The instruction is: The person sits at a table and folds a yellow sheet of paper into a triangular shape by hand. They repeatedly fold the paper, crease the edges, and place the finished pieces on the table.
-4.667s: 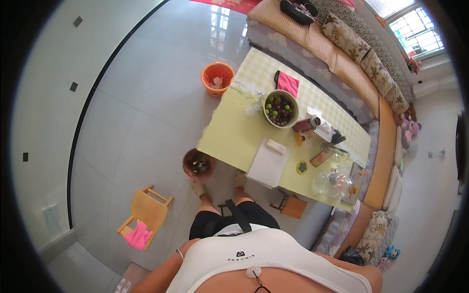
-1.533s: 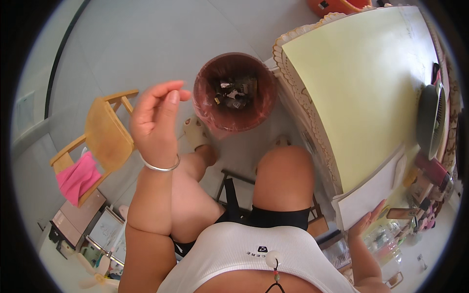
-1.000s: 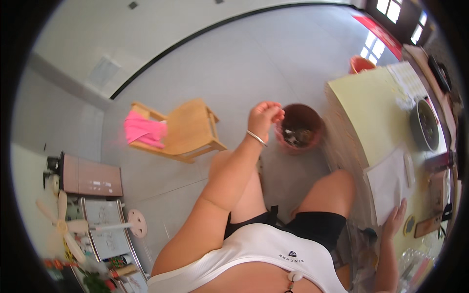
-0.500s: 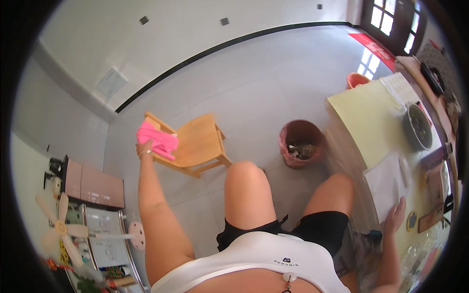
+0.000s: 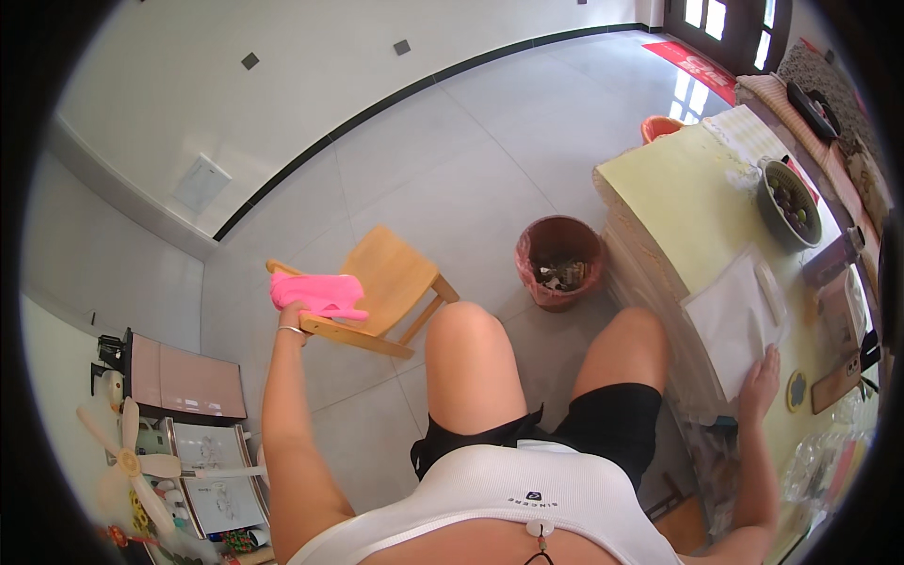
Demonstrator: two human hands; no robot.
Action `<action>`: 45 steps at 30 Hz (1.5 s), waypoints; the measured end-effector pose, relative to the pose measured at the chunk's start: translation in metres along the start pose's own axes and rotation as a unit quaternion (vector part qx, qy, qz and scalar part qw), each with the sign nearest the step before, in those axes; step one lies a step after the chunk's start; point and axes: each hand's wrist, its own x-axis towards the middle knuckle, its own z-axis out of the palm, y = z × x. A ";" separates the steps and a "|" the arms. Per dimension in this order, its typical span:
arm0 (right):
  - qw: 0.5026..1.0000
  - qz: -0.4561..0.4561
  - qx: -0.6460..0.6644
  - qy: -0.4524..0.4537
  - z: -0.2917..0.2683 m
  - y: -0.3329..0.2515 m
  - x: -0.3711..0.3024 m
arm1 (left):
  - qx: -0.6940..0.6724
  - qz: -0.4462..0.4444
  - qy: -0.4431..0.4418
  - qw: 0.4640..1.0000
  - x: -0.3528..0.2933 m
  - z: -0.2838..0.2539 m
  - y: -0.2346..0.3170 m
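Note:
A small light-wood chair (image 5: pixel 394 275) stands on the floor ahead and to the left. Over its back rail hangs a bright pink cloth (image 5: pixel 318 294). My left hand (image 5: pixel 294 316) is closed on the cloth at the rail, and most of its fingers are hidden by the cloth. On the yellow-topped table at my right, my right hand (image 5: pixel 759 384) lies flat with its fingers stretched out, at the edge of a white flat sheet or bag (image 5: pixel 730 325). That hand holds nothing that I can see.
A brown bin (image 5: pixel 557 301) with a pink liner stands beside the table (image 5: pixel 659 188). The table bears a grey-green basket (image 5: pixel 799 237), a phone (image 5: pixel 836 388) and a round coaster (image 5: pixel 797 391). A fan (image 5: pixel 129 461) and a pink cabinet (image 5: pixel 184 377) are at the left.
The chair has turned and its back has come slightly nearer, with my left hand and the pink cloth on it. The view has shifted a little. My right hand stays by the white sheet.

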 end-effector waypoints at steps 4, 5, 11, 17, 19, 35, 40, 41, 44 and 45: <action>1.000 -0.014 0.008 0.005 -0.001 -0.009 0.000 | 0.021 0.043 -0.007 0.999 -0.001 -0.004 -0.022; 1.000 -0.011 0.009 0.010 -0.004 -0.009 -0.002 | 0.031 0.055 -0.013 0.998 -0.002 0.004 -0.025; 1.000 -0.021 0.002 0.012 -0.001 -0.011 0.000 | 0.017 0.169 -0.150 0.974 0.021 0.018 -0.026; 1.000 -0.015 -0.020 0.012 -0.003 -0.006 0.000 | 0.121 0.129 -0.171 0.969 0.013 0.119 0.016; 1.000 -0.011 -0.014 0.007 -0.005 -0.010 -0.001 | 0.135 0.119 -0.163 0.970 0.009 0.129 0.027; 0.992 0.036 0.107 0.064 0.000 0.002 -0.006 | 0.480 0.183 -0.016 0.858 -0.030 0.133 0.066; 0.971 0.060 0.139 0.185 -0.027 0.001 0.003 | 0.616 0.371 0.033 0.694 -0.078 0.120 0.103; 0.967 0.029 0.155 0.199 -0.045 -0.018 0.009 | 0.589 0.414 -0.005 0.694 -0.094 0.122 0.115; 0.954 -0.039 0.216 0.204 -0.078 -0.088 0.027 | 0.428 0.458 -0.143 0.765 -0.175 0.136 0.142; 0.946 -0.051 0.281 0.150 -0.074 -0.101 0.031 | 0.352 0.457 -0.198 0.792 -0.204 0.150 0.146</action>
